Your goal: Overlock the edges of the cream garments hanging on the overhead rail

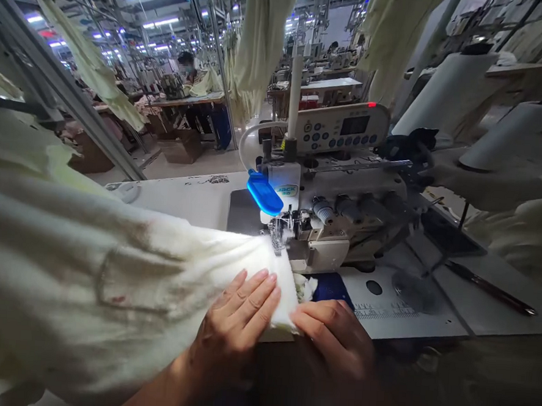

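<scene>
Bench [184, 194], one, white, partly covered, its left portion lost under fabric. Cream cloth [161, 263], one, spread across the left of the bench with its far right corner under the needle area of the machine; left side cut off by the frame, folds dim toward the bottom. Hanging cloth lengths, three counted above the bench, at left [93, 72], centre [265, 37] and right [395, 36], the latter two cut off at the top. Sewing machine [355, 180], one, pale; its needle blurred, its right end dark; four dials in a row, the farthest hard to make out. Thread cones, two, white, upright at right: the larger [445, 94], the smaller [509, 135]. Control panel [344, 129], one, with one dark screen. Hands, two: left hand [243, 318], fingers straight and side by side, flat on the cloth, gripping nothing, thumb hidden; right hand [334, 335], fingers bent and drawn together, pinching the cloth's near right edge, palm out of sight, wrist in shadow. Slim dark tool [490, 287], one, at right on the bench. Blue shield [265, 192], one, before the machine head. Pale scraps [305, 288], bunched beside the cloth, number uncertain.
</scene>
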Motion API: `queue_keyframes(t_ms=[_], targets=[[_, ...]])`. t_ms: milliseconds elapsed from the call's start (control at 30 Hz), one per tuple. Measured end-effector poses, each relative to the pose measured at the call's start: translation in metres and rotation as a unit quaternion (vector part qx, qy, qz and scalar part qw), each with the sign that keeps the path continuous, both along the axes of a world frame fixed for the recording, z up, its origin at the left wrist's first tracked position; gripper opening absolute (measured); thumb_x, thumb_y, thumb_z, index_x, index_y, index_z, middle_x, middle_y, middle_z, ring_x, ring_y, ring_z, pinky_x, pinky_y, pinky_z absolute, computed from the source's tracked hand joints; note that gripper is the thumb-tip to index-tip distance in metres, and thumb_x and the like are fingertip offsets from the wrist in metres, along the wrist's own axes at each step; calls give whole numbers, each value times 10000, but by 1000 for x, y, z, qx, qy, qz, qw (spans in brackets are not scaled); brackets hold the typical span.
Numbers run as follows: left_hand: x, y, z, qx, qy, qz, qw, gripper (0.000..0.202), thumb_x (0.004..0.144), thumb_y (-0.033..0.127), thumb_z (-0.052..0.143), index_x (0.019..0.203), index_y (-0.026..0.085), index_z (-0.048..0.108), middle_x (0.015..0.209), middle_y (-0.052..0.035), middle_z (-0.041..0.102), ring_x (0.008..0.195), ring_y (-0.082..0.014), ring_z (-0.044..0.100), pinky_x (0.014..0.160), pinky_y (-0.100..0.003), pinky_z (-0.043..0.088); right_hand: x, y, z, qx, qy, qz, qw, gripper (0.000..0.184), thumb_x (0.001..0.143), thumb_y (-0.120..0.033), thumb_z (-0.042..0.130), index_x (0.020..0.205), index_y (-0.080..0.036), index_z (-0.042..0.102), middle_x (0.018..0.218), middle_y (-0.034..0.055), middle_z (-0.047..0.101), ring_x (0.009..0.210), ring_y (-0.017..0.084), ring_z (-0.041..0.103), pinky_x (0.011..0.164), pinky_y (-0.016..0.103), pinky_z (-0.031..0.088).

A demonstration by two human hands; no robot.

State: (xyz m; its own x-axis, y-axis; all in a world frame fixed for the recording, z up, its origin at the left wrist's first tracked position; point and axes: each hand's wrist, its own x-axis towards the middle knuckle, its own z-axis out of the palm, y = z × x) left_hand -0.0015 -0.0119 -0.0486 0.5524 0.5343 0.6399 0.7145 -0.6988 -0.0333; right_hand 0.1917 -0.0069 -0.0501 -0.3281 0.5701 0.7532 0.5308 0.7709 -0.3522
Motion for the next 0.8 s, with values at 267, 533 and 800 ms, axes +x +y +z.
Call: queue_keyframes(t_ms=[267,533,800], targets=[[-3,22,13,-37,45,59,997,447,838,-16,356,1254,32,514,1327,-162,523,1279,-264,444,1063,-468,408,-1,34,-1,35,-9,-4,999,190,876,-79,546,1027,-166,621,933,60,669,782,179,557,701,330,415],[-11,48,27,-165,105,100,976,492,885,100,297,1365,66,400,1436,-126,404,1332,-271,370,1085,-473,368,-10,63,7,51,-64,-57,995,139,899,-107,549,954,-135,674,877,58,669,742,189,528,695,333,452],[-9,95,46,-216,157,108,958,321,860,121,388,1098,87,599,1282,-195,532,1236,-347,453,981,-453,436,-8,41,-1,57,8,-135,989,133,895,-92,572,990,-148,646,905,62,662,790,180,571,766,320,448]])
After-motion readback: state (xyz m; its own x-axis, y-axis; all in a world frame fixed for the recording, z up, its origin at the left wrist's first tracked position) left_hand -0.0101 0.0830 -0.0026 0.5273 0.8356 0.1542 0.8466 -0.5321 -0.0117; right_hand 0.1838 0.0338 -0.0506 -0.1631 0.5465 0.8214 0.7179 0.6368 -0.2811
